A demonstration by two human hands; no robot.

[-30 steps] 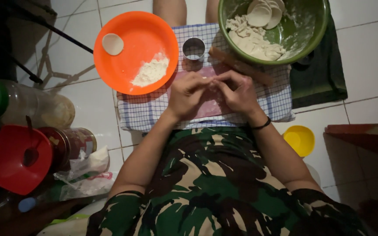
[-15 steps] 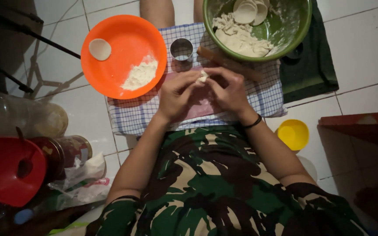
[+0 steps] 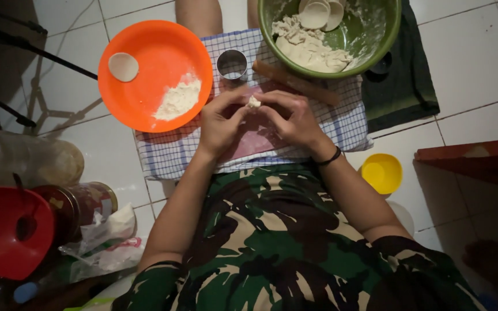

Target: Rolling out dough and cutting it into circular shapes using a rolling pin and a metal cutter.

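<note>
A person seated on a white tiled floor works a small piece of dough (image 3: 253,102) over a blue-checked cloth (image 3: 171,152) spread across the lap. At far left, a red plastic lid (image 3: 7,230) lies beside a clear jar (image 3: 27,158) and a crumpled plastic bag (image 3: 108,236). Next comes an orange plate (image 3: 162,52) holding a heap of flour (image 3: 178,99) and one pale dough disc (image 3: 123,66). Just right of the plate a round metal cutter (image 3: 231,63) stands on the cloth. The left hand (image 3: 220,124) and right hand (image 3: 292,118) meet at the centre, fingertips of both pressed together and pinching the dough piece between them above a pink patch of the work surface. Behind the hands a wooden rolling pin (image 3: 298,83) lies slanted, touching the rim of a green bowl (image 3: 387,40) that holds a dough mass (image 3: 309,49) and stacked discs. A black band circles the right wrist. Further right, a yellow lid (image 3: 380,173) sits on the tiles near a dark green cloth (image 3: 410,86)
</note>
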